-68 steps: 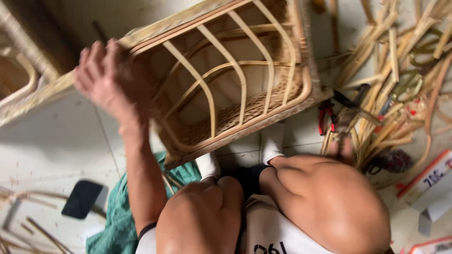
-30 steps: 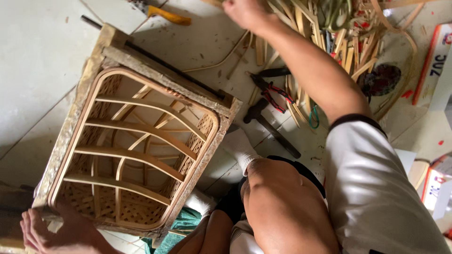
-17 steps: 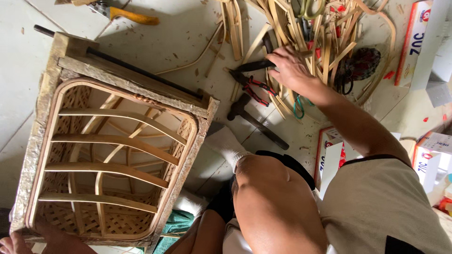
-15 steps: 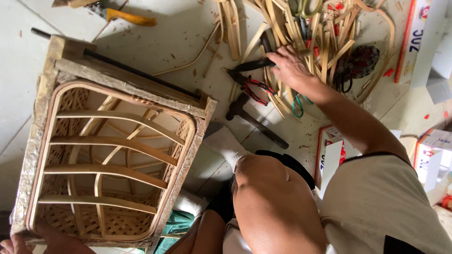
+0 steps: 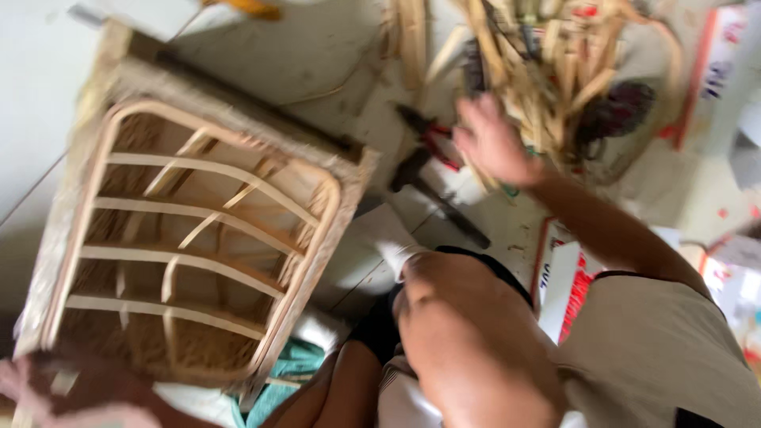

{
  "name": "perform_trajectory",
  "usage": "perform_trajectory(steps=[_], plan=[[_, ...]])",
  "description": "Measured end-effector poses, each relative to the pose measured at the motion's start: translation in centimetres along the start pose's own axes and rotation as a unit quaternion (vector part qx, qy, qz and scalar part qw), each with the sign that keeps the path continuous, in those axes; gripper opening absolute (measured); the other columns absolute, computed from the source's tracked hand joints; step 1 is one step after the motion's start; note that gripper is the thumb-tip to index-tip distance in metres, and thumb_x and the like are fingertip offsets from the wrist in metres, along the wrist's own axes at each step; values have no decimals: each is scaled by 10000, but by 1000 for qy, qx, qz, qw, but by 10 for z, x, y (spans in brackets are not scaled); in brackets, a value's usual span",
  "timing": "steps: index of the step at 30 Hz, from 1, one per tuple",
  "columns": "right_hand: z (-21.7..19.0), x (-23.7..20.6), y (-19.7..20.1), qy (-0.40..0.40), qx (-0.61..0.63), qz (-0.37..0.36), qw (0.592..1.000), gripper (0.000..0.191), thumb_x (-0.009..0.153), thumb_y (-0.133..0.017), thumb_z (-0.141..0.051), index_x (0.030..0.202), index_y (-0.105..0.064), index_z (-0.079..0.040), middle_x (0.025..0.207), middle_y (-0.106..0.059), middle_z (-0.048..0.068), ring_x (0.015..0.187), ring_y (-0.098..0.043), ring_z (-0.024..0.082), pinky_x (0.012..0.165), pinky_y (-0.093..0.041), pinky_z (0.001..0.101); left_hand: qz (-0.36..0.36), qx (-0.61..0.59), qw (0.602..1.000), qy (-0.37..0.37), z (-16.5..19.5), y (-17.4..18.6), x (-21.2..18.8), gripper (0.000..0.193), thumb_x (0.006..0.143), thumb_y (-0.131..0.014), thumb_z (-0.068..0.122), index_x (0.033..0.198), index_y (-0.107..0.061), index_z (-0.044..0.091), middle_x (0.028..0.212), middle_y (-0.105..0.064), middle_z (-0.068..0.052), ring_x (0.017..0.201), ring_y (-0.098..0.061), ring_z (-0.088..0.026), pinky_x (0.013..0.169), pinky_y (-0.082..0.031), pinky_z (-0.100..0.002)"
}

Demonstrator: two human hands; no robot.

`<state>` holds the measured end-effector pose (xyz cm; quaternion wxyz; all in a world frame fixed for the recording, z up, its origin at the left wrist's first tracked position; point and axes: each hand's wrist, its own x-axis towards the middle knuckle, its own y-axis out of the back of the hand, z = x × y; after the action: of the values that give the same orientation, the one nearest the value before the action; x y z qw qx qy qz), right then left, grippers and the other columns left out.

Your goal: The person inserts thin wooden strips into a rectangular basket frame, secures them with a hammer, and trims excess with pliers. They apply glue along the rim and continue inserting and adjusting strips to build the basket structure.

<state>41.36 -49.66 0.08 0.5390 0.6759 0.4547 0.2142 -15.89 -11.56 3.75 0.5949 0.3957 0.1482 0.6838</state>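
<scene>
A woven rattan frame (image 5: 198, 238) with curved ribs lies on the pale floor at the left. My left hand (image 5: 47, 388) grips its near corner at the bottom left edge, partly cut off by the picture. My right hand (image 5: 495, 143) reaches out over the heap of rattan strips (image 5: 547, 71) at the top. It is close to red-handled pliers (image 5: 432, 135) and a dark hammer (image 5: 440, 198). Motion blur hides whether its fingers hold anything.
My bare knee (image 5: 468, 341) fills the lower middle, with a green cloth (image 5: 289, 364) under the frame's near edge. Red-and-white cartons (image 5: 567, 285) lie at the right. A yellow-handled tool (image 5: 254, 8) sits at the top edge.
My right arm swung from the far pile down to the pliers and hammer, and has now lifted slightly. The left hand kept its hold on the frame. The view has gone blurry.
</scene>
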Motion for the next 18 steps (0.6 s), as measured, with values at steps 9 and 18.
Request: perform_trajectory(steps=[9, 18], plan=[[12, -13, -24, 42, -64, -63, 995, 491, 829, -770, -210, 1251, -586, -42, 974, -620, 179, 893, -586, 358, 807, -488, 500, 13, 59, 998, 3, 15, -11, -26, 310, 962, -788, -12, 1251, -727, 82, 1380, -686, -194, 1383, -597, -380, 1254, -362, -548], [-74, 25, 103, -151, 361, -78, 917, 113, 1047, -587, -74, 1003, -546, 21, 1210, -698, 186, 1084, -699, 253, 914, -589, 370, 66, 27, 992, 107, 11, -45, -60, 1061, 907, -759, 66, 1700, -71, 226, 1733, 70, -97, 1605, 38, -258, 1350, -72, -557]])
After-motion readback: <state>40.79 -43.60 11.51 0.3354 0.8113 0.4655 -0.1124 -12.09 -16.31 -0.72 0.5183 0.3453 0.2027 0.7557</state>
